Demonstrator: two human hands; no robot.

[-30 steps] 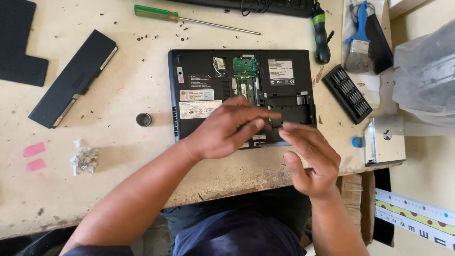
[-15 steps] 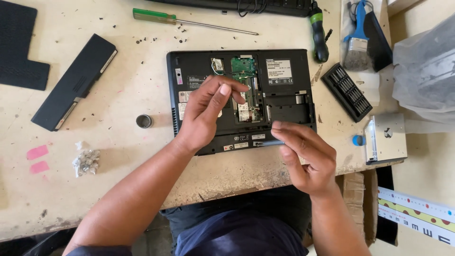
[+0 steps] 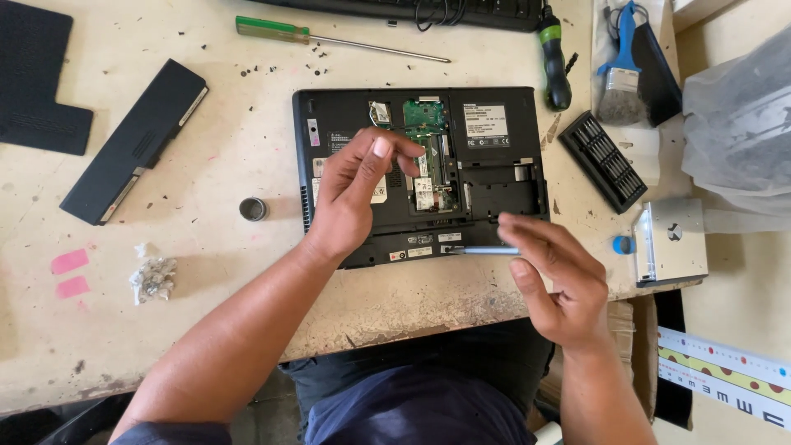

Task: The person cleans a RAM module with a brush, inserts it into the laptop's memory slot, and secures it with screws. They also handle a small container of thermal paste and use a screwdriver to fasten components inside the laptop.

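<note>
An open black laptop [image 3: 494,140] lies upside down on the worn table [image 3: 206,181], its long axis running left to right, the exposed green circuit board [image 3: 423,119] sitting in a bay near the far edge. The right hand [image 3: 556,280] pinches a slim blue-handled screwdriver [image 3: 486,250] between thumb and fingers; the tool lies almost level, its long axis left to right, tip pointing left over the laptop's near edge. The left hand [image 3: 354,194] hovers above the laptop's open bay, thumb and forefinger drawn together, the other fingers loosely curled; whether anything tiny sits in that pinch, I cannot tell.

To the right, a black bit case [image 3: 606,161] lies open, a row of bits in its slots, angled diagonally. Left of the laptop, a small round metal cup [image 3: 253,208] stands on the table; its contents are not readable. Farther left rests a long black battery [image 3: 136,140], tilted diagonally, and a green-handled screwdriver [image 3: 329,39] lies along the far edge.
</note>
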